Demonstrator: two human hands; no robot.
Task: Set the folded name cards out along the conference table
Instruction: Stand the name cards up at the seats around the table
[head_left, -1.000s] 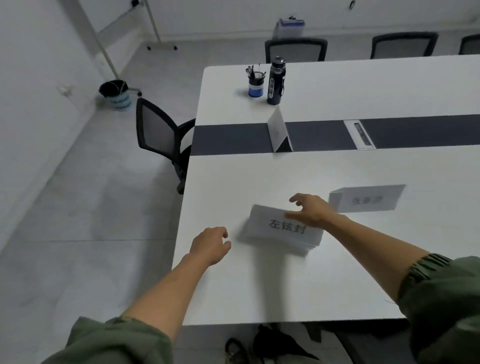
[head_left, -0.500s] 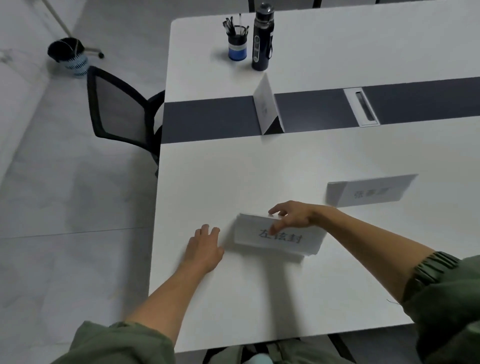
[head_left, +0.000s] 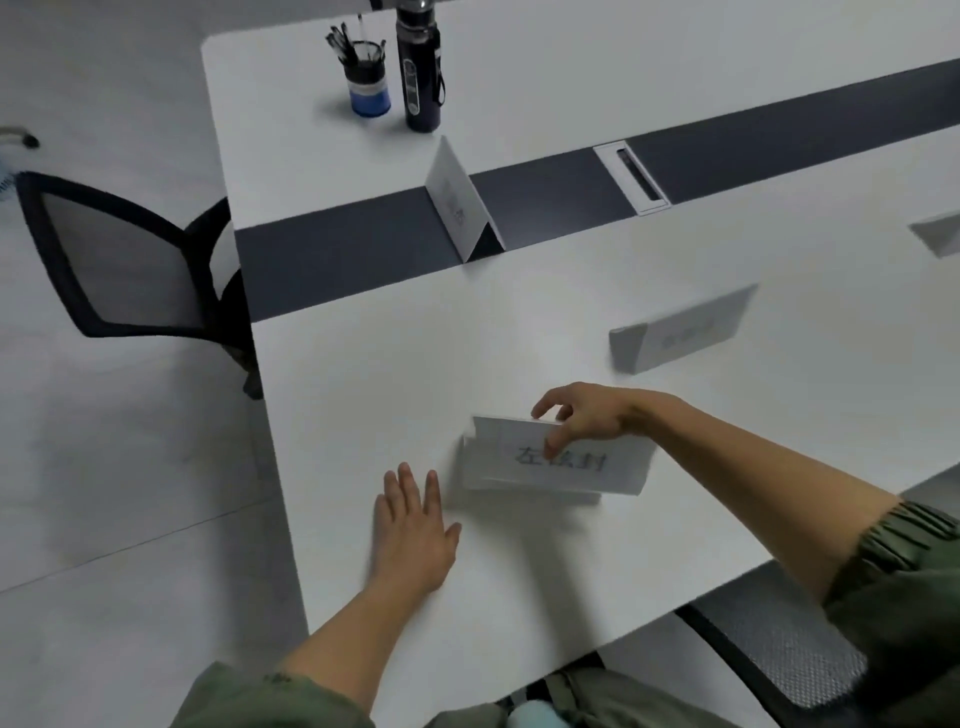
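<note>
A stack of white folded name cards (head_left: 597, 467) with black characters lies on the white conference table (head_left: 395, 364) near its front left end. My right hand (head_left: 582, 421) pinches the top card of the stack between thumb and fingers at its far edge. Flat on the table just left of the stack rests my left hand (head_left: 415, 525), palm down, fingers spread, touching no card. One name card (head_left: 465, 200) stands upright on the dark centre strip. Another name card (head_left: 680, 330) stands to the right of my right hand, blurred.
A pen cup (head_left: 366, 83) and a dark water bottle (head_left: 420, 73) stand at the far left of the table. A cable hatch (head_left: 634, 176) sits in the dark strip. A black mesh chair (head_left: 124, 265) is at the table's left end, another chair seat (head_left: 779, 644) beside me.
My left hand went from loosely curled to flat on the table beside the stack. My right hand shifted from resting on the stack to pinching its top card. The view dipped down and closer.
</note>
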